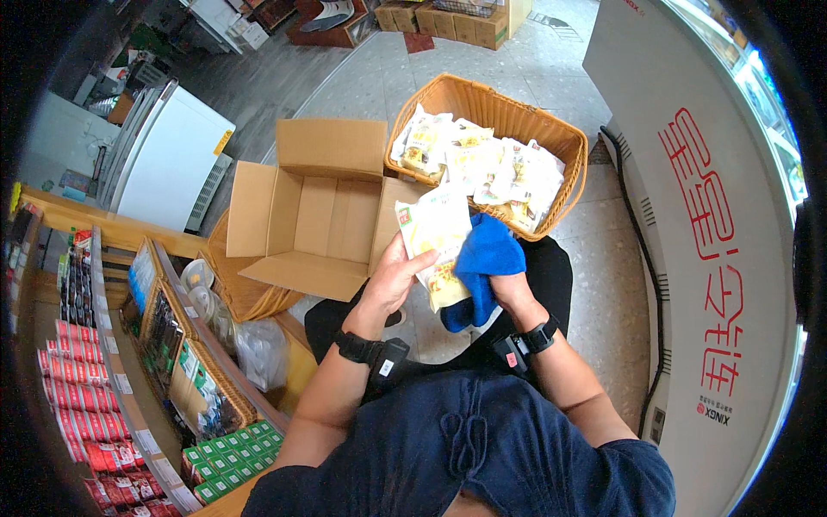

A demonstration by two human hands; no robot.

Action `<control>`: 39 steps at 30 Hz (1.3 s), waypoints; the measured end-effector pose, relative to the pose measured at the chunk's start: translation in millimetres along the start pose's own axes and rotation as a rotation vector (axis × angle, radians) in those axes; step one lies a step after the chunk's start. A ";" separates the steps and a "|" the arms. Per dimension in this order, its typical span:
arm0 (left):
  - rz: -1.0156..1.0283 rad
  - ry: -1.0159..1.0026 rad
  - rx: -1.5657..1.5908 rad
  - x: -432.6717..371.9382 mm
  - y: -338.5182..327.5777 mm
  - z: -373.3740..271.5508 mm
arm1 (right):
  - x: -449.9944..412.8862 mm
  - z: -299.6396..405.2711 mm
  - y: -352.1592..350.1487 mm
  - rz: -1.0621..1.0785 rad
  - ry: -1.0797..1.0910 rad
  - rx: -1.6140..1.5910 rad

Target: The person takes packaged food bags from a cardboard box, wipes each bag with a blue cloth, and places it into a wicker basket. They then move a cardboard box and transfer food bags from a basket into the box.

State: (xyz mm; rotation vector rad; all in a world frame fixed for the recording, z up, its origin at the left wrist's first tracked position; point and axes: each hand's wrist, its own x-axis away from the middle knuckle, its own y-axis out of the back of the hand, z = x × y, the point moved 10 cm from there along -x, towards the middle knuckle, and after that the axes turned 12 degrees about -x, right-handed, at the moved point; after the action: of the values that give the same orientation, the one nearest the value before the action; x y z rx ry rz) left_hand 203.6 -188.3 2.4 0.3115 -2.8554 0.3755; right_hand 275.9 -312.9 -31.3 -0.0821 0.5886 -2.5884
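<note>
My left hand (394, 278) grips a white and yellow plastic food packet (434, 226) by its left edge, thumb across the front. A blue cloth (488, 255) is bunched in my right hand (513, 291) and lies against the packet's right side. Just beyond my hands stands a wicker basket (494, 97) with several similar white packets (517, 171) in its lower part. Left of the basket, an open cardboard box (333, 213) has its flaps spread, and bare cardboard shows inside. The far end of the held packet overlaps the basket's near rim.
A tall grey appliance cabinet (646, 129) bearing red writing stands at the right, with a black cable (636, 232) along it. Shelves at the left carry red packets (84, 394) and green boxes (232, 452). Beneath the box is another wicker basket (258, 304). A white chest freezer (174, 148) stands farther back.
</note>
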 end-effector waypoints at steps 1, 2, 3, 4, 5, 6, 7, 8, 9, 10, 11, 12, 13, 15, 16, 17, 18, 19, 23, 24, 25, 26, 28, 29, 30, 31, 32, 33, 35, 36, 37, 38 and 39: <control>-0.025 0.009 0.011 -5.9 3.9 1.7 | -1.3 -11.0 6.3 -0.070 -0.132 -0.147; -0.028 0.008 0.008 -13.2 6.3 3.3 | -2.8 -15.6 17.3 -0.190 -0.164 -0.285; -0.023 -0.021 -0.021 -22.9 8.4 3.3 | -4.2 -13.8 23.2 -0.210 -0.174 -0.331; -0.017 -0.050 -0.051 -33.9 10.4 2.6 | -4.9 -13.5 31.8 -0.238 -0.183 -0.357; -0.017 -0.053 -0.051 -47.3 13.5 3.2 | -5.5 -13.1 40.7 -0.266 -0.192 -0.383; -0.040 -0.036 -0.089 -62.4 20.1 4.6 | -6.0 -9.4 46.9 -0.292 -0.201 -0.435; -0.065 -0.024 -0.127 -77.6 27.5 5.7 | -6.4 -10.8 56.9 -0.300 -0.196 -0.412; -0.121 -0.098 -0.184 -93.8 36.4 1.3 | -6.1 -10.4 67.0 -0.327 -0.178 -0.401; -0.120 -0.100 -0.181 -110.5 36.5 1.7 | -4.8 -10.6 78.6 -0.361 -0.161 -0.389; -0.161 -0.026 -0.202 -125.6 40.7 7.9 | -0.6 -14.2 85.9 -0.397 -0.198 -0.404; -0.202 0.048 -0.224 -139.8 44.0 14.5 | 0.9 -12.5 89.4 -0.397 -0.196 -0.400; -0.209 0.032 -0.240 -155.9 48.8 20.9 | 3.8 -14.8 91.9 -0.424 -0.237 -0.402; -0.211 0.030 -0.237 -171.0 51.9 27.2 | 7.4 -18.2 95.5 -0.454 -0.277 -0.401; -0.196 0.051 -0.293 -198.5 52.8 38.0 | 8.4 -16.7 98.7 -0.442 -0.266 -0.385; -0.180 0.048 -0.267 -211.0 50.0 41.1 | 9.9 -19.3 97.2 -0.439 -0.303 -0.407; -0.181 0.049 -0.263 -222.1 49.7 43.6 | 11.1 -22.9 95.1 -0.434 -0.341 -0.430; -0.153 0.041 -0.261 -236.5 42.6 48.2 | 11.6 -29.5 102.4 -0.466 -0.323 -0.448; -0.140 0.031 -0.265 -246.5 45.3 50.7 | 10.5 -30.4 100.0 -0.462 -0.327 -0.446; -0.131 0.065 -0.409 -265.9 41.7 63.1 | 3.2 -31.7 87.9 -0.348 -0.348 -0.487; -0.170 0.058 -0.572 -268.6 44.9 58.6 | 2.4 -32.4 83.6 -0.331 -0.364 -0.539; -0.168 0.059 -0.568 -268.4 44.1 59.3 | 2.0 -32.9 78.5 -0.312 -0.380 -0.592; -0.197 0.074 -0.632 -266.4 47.3 59.5 | -0.9 -30.3 75.4 -0.301 -0.379 -0.576; -0.248 0.089 -0.702 -258.9 65.9 58.3 | -4.4 -31.0 62.4 -0.291 -0.404 -0.624; -0.292 0.039 -0.765 -255.6 78.8 54.4 | -4.5 -32.8 54.9 -0.285 -0.424 -0.671; -0.341 -0.012 -0.827 -250.5 92.6 48.4 | -5.6 -34.6 48.4 -0.268 -0.434 -0.672; -0.325 -0.013 -0.822 -244.9 80.0 41.9 | -7.0 -36.1 53.6 -0.257 -0.418 -0.673; -0.284 -0.049 -0.820 -234.7 64.1 35.3 | -8.2 -37.2 58.1 -0.244 -0.403 -0.674; -0.242 -0.087 -0.822 -218.3 43.6 20.9 | -8.9 -36.5 63.5 -0.254 -0.394 -0.672; -0.034 -0.024 -0.665 -181.6 10.3 24.4 | -12.4 -33.5 69.1 -0.276 -0.341 -0.671; 0.170 0.034 -0.524 -160.6 -16.2 34.0 | -16.6 -33.8 74.4 -0.285 -0.309 -0.700; 0.291 0.078 -0.524 -130.7 -42.9 28.4 | -18.9 -28.8 76.2 -0.298 -0.300 -0.696; 0.398 0.055 -0.463 -109.5 -50.6 37.8 | -23.8 -20.4 60.2 -0.268 -0.290 -0.747; 0.486 -0.006 -0.335 -88.8 -68.6 31.8 | -26.6 -14.0 55.3 -0.259 -0.272 -0.790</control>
State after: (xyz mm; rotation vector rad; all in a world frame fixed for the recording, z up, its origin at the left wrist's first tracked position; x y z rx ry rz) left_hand 297.4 -246.1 -35.5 -0.4491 -2.9046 -0.0282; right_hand 321.6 -338.8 -66.1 -0.7933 1.5269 -2.3454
